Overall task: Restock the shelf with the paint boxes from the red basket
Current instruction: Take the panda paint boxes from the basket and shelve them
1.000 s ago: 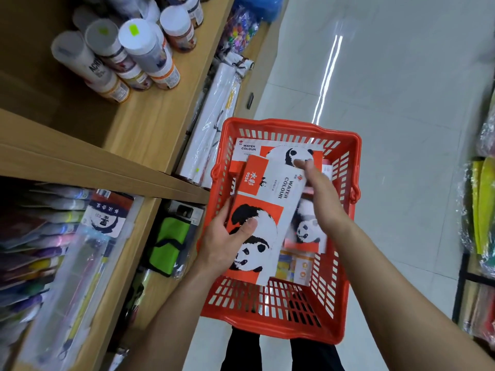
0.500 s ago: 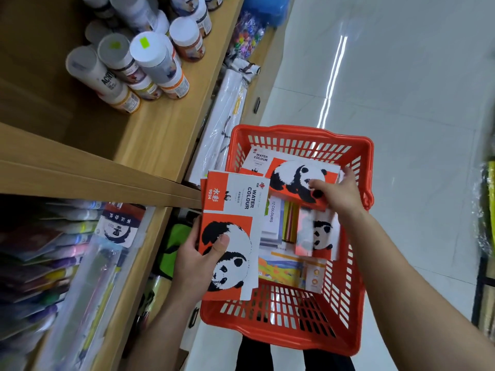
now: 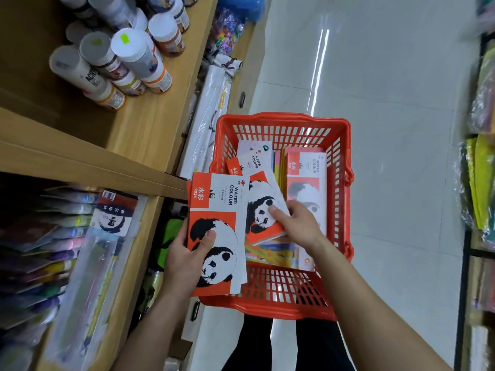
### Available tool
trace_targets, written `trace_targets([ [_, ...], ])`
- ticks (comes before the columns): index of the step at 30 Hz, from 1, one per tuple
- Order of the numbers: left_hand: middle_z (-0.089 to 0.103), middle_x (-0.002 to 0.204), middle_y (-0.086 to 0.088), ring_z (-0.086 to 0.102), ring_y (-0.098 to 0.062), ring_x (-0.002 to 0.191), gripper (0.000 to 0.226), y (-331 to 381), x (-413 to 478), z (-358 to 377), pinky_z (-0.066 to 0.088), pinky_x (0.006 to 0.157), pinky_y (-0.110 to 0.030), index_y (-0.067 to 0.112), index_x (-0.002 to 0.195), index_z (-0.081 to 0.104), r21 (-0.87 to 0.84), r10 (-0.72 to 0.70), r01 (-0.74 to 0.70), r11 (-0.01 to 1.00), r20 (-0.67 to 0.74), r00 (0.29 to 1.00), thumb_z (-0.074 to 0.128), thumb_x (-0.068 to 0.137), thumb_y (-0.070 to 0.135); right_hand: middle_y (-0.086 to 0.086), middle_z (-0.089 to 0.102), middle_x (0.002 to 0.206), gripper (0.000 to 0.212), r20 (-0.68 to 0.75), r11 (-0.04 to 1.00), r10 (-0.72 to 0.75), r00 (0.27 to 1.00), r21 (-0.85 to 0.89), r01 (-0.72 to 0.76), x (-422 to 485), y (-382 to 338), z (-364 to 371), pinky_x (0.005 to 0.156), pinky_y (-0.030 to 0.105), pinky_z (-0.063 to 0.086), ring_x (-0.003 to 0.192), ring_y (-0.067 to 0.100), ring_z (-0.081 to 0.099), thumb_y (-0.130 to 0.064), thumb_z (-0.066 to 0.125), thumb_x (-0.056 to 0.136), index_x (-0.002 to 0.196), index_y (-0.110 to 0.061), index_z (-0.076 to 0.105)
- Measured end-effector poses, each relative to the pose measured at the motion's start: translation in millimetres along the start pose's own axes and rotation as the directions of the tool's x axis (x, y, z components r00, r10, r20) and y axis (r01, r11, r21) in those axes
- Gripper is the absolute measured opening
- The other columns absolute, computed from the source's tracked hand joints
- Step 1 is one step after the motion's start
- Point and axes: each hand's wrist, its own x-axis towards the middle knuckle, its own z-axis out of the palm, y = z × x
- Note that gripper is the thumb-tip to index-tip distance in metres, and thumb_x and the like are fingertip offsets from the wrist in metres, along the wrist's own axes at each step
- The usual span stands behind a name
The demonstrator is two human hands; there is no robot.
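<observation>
My left hand (image 3: 187,259) grips an orange-and-white panda water colour box (image 3: 217,210) at the left rim of the red basket (image 3: 284,121), thumb on its front. My right hand (image 3: 297,223) holds a second panda paint box (image 3: 261,199), tilted and lifted over the basket, beside the first one. Another panda box (image 3: 306,170) lies flat along the basket's right side, and a colourful box (image 3: 273,254) lies underneath. The wooden shelf (image 3: 144,121) runs along the left.
White-capped acrylic paint bottles (image 3: 128,57) stand on the upper shelf board. Bagged paint tubes and a calligraphy pack (image 3: 112,212) fill the lower shelf. Rolled white paper (image 3: 206,121) leans by the basket. Glossy floor stretches ahead; packaged goods (image 3: 482,183) line the right.
My right hand has picked a second panda box out of the basket and brought it back toward the one in my left hand. The left hand stays on its box near the shelf edge.
</observation>
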Motion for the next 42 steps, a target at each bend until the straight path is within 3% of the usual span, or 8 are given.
trace_targets([
  [6, 0.077, 0.106, 0.011, 0.074, -0.017, 0.097, 0.057, -8.9, 2.4, -6.6, 0.060, 0.082, -0.044, 0.038, 0.126, 0.063, -0.016, 0.007, -0.006, 1.000, 0.030, 1.000, 0.077, 0.074, 0.058, -0.011, 0.073, 0.104, 0.030, -0.416, 0.987, 0.011, 0.909, 0.148, 0.055, -37.4, 45.9, 4.2, 0.082, 0.031, 0.052, 0.095, 0.010, 0.070, -0.040, 0.062, 0.098, 0.120, -0.019, 0.067],
  [10, 0.076, 0.105, 0.015, 0.074, -0.013, 0.096, 0.057, -11.4, 4.9, -8.5, 0.061, 0.082, -0.045, 0.042, 0.128, 0.061, 0.037, 0.055, -0.057, 0.998, 0.053, 0.997, 0.078, 0.075, 0.055, -0.003, 0.067, 0.116, 0.037, -0.451, 0.998, 0.049, 0.891, 0.065, -0.021, -24.3, 57.8, 8.7, 0.091, 0.028, 0.045, 0.107, 0.017, 0.062, -0.035, 0.051, 0.103, 0.132, -0.012, 0.060],
  [12, 0.076, 0.102, 0.017, 0.074, -0.011, 0.093, 0.061, -10.8, 3.2, -9.2, 0.061, 0.081, -0.044, 0.042, 0.128, 0.060, 0.047, 0.051, -0.054, 0.997, 0.062, 0.997, 0.076, 0.072, 0.058, 0.010, 0.067, 0.127, 0.050, -0.497, 0.997, 0.070, 0.865, 0.013, -0.073, -17.1, 65.7, 15.7, 0.099, 0.039, 0.051, 0.117, 0.029, 0.063, -0.041, 0.046, 0.098, 0.136, -0.010, 0.055],
  [16, 0.076, 0.103, 0.013, 0.074, -0.014, 0.092, 0.066, -11.4, -0.9, -9.6, 0.062, 0.079, -0.045, 0.040, 0.129, 0.059, 0.066, 0.056, -0.060, 0.996, 0.071, 0.996, 0.071, 0.068, 0.062, 0.027, 0.047, 0.146, 0.063, -0.567, 0.989, 0.063, 0.821, -0.073, -0.126, -23.1, 65.1, 29.4, 0.116, 0.045, 0.036, 0.136, 0.041, 0.044, -0.021, 0.064, 0.094, 0.147, 0.004, 0.043],
  [25, 0.076, 0.096, 0.021, 0.075, -0.011, 0.087, 0.060, -19.3, -3.7, -11.1, 0.063, 0.074, -0.041, 0.044, 0.125, 0.060, 0.059, 0.044, -0.047, 0.997, 0.062, 0.997, 0.072, 0.069, 0.062, 0.032, 0.047, 0.142, 0.107, -0.585, 0.960, 0.157, 0.795, -0.098, -0.262, -9.3, 61.0, 38.5, 0.112, 0.050, 0.032, 0.131, 0.048, 0.043, -0.061, 0.075, 0.077, 0.149, 0.007, 0.034],
  [33, 0.076, 0.100, 0.017, 0.074, -0.012, 0.092, 0.063, -21.2, -6.4, -11.5, 0.062, 0.079, -0.045, 0.042, 0.126, 0.061, 0.052, 0.029, -0.032, 0.998, 0.053, 0.998, 0.072, 0.068, 0.065, 0.022, 0.030, 0.157, 0.096, -0.408, 0.986, 0.166, 0.898, 0.082, -0.145, 1.9, 67.3, 27.8, 0.114, 0.040, 0.035, 0.138, 0.040, 0.045, -0.054, 0.069, 0.088, 0.160, -0.010, 0.025],
  [39, 0.074, 0.098, 0.025, 0.074, -0.010, 0.093, 0.058, -23.0, -8.0, -11.6, 0.062, 0.080, -0.043, 0.047, 0.120, 0.061, 0.034, 0.035, -0.037, 0.999, 0.047, 0.998, 0.071, 0.066, 0.066, 0.004, 0.060, 0.141, 0.118, -0.423, 0.969, 0.216, 0.880, 0.204, -0.140, 6.2, 64.1, 21.5, 0.110, 0.053, 0.045, 0.131, 0.028, 0.058, -0.079, 0.076, 0.056, 0.151, -0.020, 0.036],
  [42, 0.075, 0.101, 0.022, 0.074, -0.007, 0.092, 0.060, -21.7, -8.4, -11.5, 0.062, 0.081, -0.041, 0.041, 0.126, 0.061, 0.030, 0.048, -0.049, 0.998, 0.048, 0.998, 0.073, 0.070, 0.059, -0.004, 0.071, 0.125, 0.103, -0.370, 0.962, 0.212, 0.904, 0.242, -0.127, 15.3, 65.2, 13.3, 0.099, 0.049, 0.055, 0.112, 0.023, 0.070, -0.075, 0.080, 0.055, 0.138, -0.022, 0.049],
])
